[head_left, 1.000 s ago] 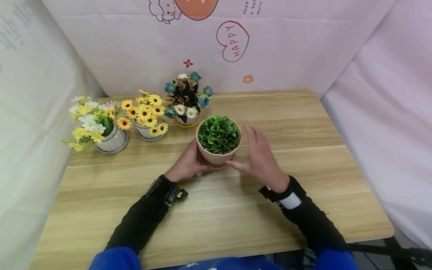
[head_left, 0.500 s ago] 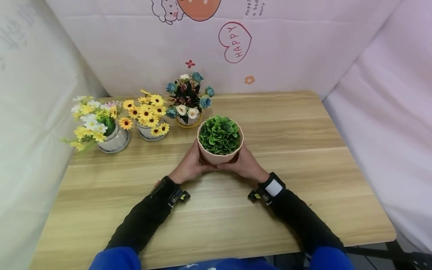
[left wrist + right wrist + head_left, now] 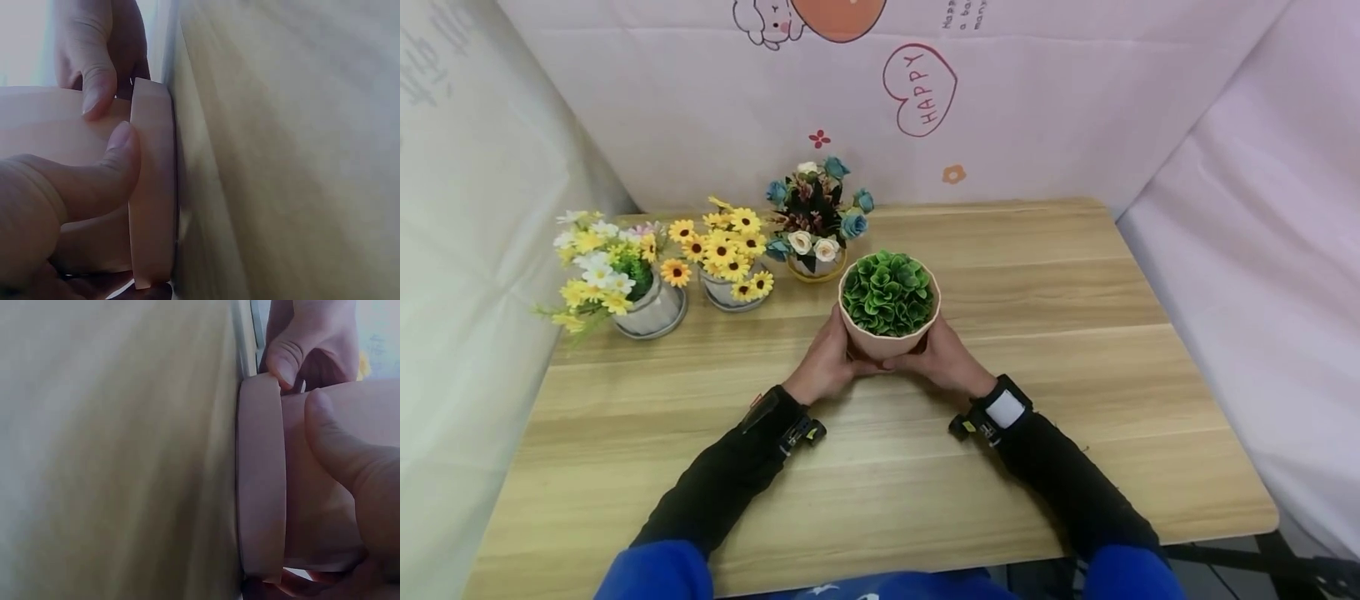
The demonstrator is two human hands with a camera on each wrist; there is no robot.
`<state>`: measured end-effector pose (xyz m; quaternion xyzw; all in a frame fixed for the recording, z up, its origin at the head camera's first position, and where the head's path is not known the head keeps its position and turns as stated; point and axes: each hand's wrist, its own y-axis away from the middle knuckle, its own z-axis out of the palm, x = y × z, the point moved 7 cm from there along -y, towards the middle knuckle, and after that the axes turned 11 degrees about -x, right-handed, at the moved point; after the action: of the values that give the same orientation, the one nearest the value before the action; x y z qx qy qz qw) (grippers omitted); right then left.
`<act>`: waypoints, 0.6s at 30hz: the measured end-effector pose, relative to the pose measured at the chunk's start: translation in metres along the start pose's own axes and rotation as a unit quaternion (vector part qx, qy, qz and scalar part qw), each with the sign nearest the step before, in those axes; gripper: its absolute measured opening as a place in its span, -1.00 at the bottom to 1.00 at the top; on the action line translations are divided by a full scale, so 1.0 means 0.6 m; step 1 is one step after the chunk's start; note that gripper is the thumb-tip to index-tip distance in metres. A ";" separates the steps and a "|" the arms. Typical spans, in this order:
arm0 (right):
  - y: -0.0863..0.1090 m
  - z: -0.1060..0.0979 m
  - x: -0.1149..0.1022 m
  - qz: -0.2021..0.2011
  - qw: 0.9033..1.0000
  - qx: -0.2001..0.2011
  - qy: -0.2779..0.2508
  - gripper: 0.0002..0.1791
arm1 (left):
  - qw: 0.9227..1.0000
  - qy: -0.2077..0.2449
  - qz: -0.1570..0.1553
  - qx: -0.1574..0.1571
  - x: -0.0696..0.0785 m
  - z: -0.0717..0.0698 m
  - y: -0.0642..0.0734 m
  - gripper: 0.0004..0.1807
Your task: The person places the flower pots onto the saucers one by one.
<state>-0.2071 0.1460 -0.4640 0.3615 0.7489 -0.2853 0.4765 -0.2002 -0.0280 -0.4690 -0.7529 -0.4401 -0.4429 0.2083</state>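
A pink flowerpot point(image 3: 886, 347) with a round green leafy plant point(image 3: 889, 293) stands upright near the middle of the table. My left hand point(image 3: 826, 360) grips its left side and my right hand point(image 3: 949, 360) its right side. Both thumbs lie across the near face, their tips close together. In the left wrist view, a pink saucer point(image 3: 152, 187) sits under the pot's base, with the left thumb reaching its edge. The right wrist view shows that saucer point(image 3: 261, 487) close against the tabletop; whether it touches, I cannot tell. Most fingers are hidden behind the pot.
Several potted artificial flowers stand left of the green plant: white and yellow blooms point(image 3: 598, 271), yellow daisies point(image 3: 722, 250), and blue and cream roses point(image 3: 816, 212). The wooden table point(image 3: 1075, 350) ends at a printed white cloth point(image 3: 1037, 108) behind.
My right hand, apart from the pot on its right with fingers spread, has closed in and now grips it. The pot has shifted very slightly. My left hand stays on it.
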 end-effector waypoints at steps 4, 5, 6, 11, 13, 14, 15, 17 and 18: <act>-0.004 -0.015 0.005 0.014 1.000 -0.005 0.010 0.35 | 1.000 -0.005 0.000 0.004 0.000 0.000 -0.018 0.40; -0.006 -0.018 0.007 0.016 1.000 -0.003 0.015 0.36 | 1.000 -0.008 0.000 0.005 0.000 0.000 -0.022 0.39; -0.008 -0.022 0.009 0.017 1.000 -0.002 0.020 0.36 | 1.000 -0.010 0.001 0.005 -0.001 0.000 -0.027 0.40; -0.016 -0.042 0.018 0.022 0.999 0.005 0.032 0.38 | 1.000 -0.017 0.005 0.001 0.001 -0.001 -0.052 0.40; -0.020 -0.050 0.024 0.026 0.999 0.002 0.033 0.37 | 1.000 -0.018 0.009 -0.002 0.003 -0.002 -0.062 0.40; -0.022 -0.054 0.027 0.032 0.999 0.000 0.038 0.36 | 1.000 -0.018 0.009 -0.003 0.003 -0.002 -0.067 0.39; -0.024 -0.059 0.030 0.035 0.999 -0.001 0.041 0.36 | 1.000 -0.018 0.012 -0.004 0.004 -0.003 -0.072 0.38; -0.029 -0.068 0.037 0.042 0.998 -0.002 0.041 0.36 | 1.000 -0.018 0.014 -0.006 0.006 -0.004 -0.083 0.38; -0.031 -0.073 0.038 0.045 0.998 -0.002 0.043 0.35 | 1.000 -0.016 0.015 -0.008 0.007 -0.005 -0.089 0.38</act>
<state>-0.2508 0.1756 -0.4667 0.4059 0.7525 -0.2461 0.4565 -0.2463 -0.0001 -0.4681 -0.7681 -0.4286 -0.4309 0.2015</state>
